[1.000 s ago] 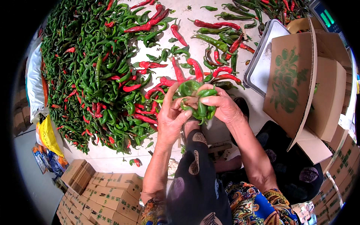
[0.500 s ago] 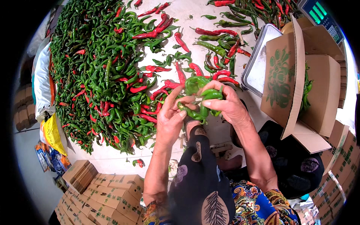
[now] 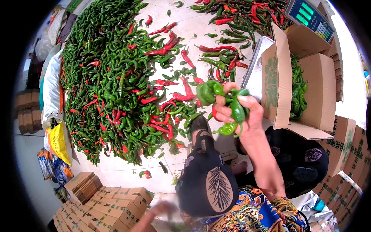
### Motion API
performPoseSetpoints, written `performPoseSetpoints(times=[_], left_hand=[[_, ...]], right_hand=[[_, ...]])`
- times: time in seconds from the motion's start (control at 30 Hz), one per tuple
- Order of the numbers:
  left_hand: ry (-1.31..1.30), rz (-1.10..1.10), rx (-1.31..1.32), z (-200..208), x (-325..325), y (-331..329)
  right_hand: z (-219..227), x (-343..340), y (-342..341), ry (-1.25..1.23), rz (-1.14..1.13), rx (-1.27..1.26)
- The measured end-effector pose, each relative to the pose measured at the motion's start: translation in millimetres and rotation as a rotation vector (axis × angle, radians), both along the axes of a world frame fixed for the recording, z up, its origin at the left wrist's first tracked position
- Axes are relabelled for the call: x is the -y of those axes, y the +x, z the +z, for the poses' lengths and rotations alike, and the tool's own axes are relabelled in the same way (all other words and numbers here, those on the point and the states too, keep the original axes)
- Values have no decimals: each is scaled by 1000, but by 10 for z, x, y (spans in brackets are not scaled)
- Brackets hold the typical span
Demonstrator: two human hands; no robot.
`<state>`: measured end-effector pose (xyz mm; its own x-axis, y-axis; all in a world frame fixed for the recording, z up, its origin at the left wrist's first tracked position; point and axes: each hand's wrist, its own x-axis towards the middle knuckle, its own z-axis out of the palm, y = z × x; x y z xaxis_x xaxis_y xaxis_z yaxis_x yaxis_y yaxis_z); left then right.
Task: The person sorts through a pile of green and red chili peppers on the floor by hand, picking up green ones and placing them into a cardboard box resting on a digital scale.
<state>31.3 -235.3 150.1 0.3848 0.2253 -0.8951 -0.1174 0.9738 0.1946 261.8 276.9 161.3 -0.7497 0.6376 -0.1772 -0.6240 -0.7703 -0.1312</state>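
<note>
Several green peppers (image 3: 238,110) are bunched in my right hand (image 3: 252,116), its fingers closed round them. They stick out on both sides of the fist, and a bit of red shows beside the fingers. My left hand (image 3: 164,209) is low by my knee, smeared by motion, so its fingers cannot be made out. A large heap of green and red peppers (image 3: 112,89) covers the floor on the left. Between the heap and my right hand lie loose red peppers (image 3: 185,96). A dark green pepper (image 3: 163,167) lies apart on the pale floor.
An open cardboard box (image 3: 319,91) with green peppers inside stands on a scale tray (image 3: 252,69) at the right. The scale's display (image 3: 310,17) is behind it. Another pepper pile (image 3: 255,13) lies far right. Stacked cartons (image 3: 112,207) fill the lower left.
My left hand has left the peppers and swung down and back to the lower left. My right hand keeps the bunch, now slightly further right. A dark pepper newly shows on the floor.
</note>
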Motion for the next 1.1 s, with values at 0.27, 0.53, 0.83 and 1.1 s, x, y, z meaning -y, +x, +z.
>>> performPoseSetpoints(times=[0.27,0.53,0.83,1.1], left_hand=[[74,-668,109,-26,-146,913],[492,-1181,-831,-561,-1718,194],[1139,-334,-1515,-1456,-3551,-299],[869,-407,-1630,-2060,-4100,-277]], right_hand=[[1476,-72,625,1013,-588,1237],[1044,-278,1539,1572,47,2526],[527,548,165,1308,349,1536],[-1531,736,86,1014,519,1633]])
